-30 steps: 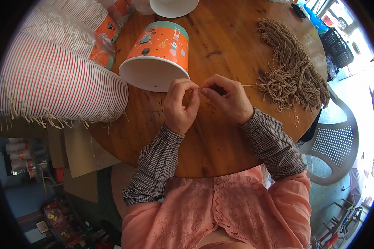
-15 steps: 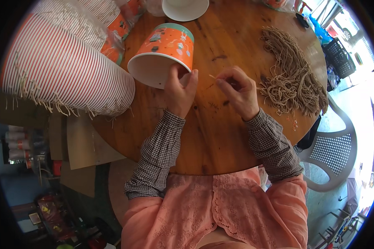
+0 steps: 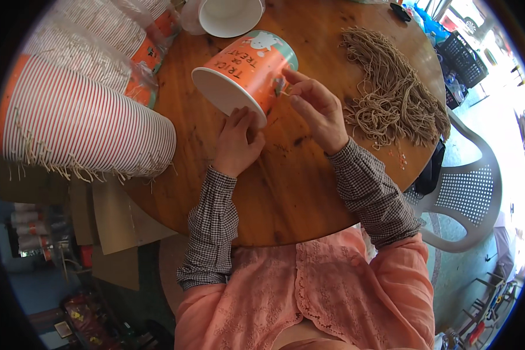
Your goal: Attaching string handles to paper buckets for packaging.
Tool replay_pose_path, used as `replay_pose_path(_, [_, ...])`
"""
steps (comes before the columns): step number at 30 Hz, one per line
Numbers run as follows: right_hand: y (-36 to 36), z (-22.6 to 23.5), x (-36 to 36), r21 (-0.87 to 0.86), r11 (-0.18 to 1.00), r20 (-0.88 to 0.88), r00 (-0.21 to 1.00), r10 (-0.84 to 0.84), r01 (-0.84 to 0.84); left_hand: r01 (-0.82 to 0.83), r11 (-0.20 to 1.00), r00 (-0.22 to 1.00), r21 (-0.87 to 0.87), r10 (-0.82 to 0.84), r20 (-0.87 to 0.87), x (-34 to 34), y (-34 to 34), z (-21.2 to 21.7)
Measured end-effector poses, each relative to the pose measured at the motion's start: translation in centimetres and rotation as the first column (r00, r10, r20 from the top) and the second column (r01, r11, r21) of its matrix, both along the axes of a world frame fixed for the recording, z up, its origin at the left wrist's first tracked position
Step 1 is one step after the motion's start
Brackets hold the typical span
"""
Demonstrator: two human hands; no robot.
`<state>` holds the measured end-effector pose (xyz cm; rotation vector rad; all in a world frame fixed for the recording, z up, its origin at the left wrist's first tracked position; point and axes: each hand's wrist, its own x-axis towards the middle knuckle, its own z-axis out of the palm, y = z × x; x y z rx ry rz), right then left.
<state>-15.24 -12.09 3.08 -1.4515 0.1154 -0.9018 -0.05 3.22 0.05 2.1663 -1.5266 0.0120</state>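
An orange paper tub [image 3: 239, 67] with a green band and printed figures is tilted on its side over the wooden table, its white mouth toward me. The fingers of my left hand [image 3: 237, 143] reach into the mouth and grip the rim. My right hand [image 3: 318, 108] is at the tub's outer right side, its thumb and forefinger pinching a thin pale cord [image 3: 285, 93] against the wall. Most of that cord is hidden. To the right lies a heap of cut beige cords [image 3: 391, 93].
A long nested stack of tubs [image 3: 93, 116], cord ends hanging from its rims, lies left. Behind it are plastic-wrapped stacks [image 3: 90, 49]. A white-lined tub [image 3: 230, 17] stands at the far side of the round table [image 3: 286, 198]. A grey chair [image 3: 461, 198] is at right.
The tub has turned, showing a different printed side. My right hand has moved left and up to the tub's side, and my left hand has shifted down along the rim.
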Motion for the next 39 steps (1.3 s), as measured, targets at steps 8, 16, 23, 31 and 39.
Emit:
replay_pose_path(8, [1.0,-0.4,0.6,0.036,0.99,-0.056,0.989,0.139,-0.137,-0.028,0.983,0.989,-0.18,0.001,-0.149,-0.9,-0.6,1.8])
replay_pose_path(16, [1.5,-0.1,0.4,0.024,0.981,-0.143,0.97,0.195,-0.194,-0.274,0.859,0.866,-0.432,0.025,-0.499,-1.4,-0.1,1.3])
replay_pose_path(23, [2.0,0.3,0.2,-0.099,0.978,-0.118,0.978,0.174,-0.186,-0.335,0.833,0.641,-0.441,-0.141,-0.755,-0.6,-0.1,0.9])
replay_pose_path(31, [1.8,0.4,0.1,-0.122,0.975,-0.165,0.973,0.163,-0.184,-0.364,0.78,0.395,-0.509,-0.366,-0.843,-1.5,-0.4,1.7])
replay_pose_path(39, [1.7,0.4,0.1,-0.108,0.965,-0.153,0.963,0.223,-0.241,-0.306,0.798,0.288,-0.519,-0.442,-0.849,-0.7,-0.3,0.7])
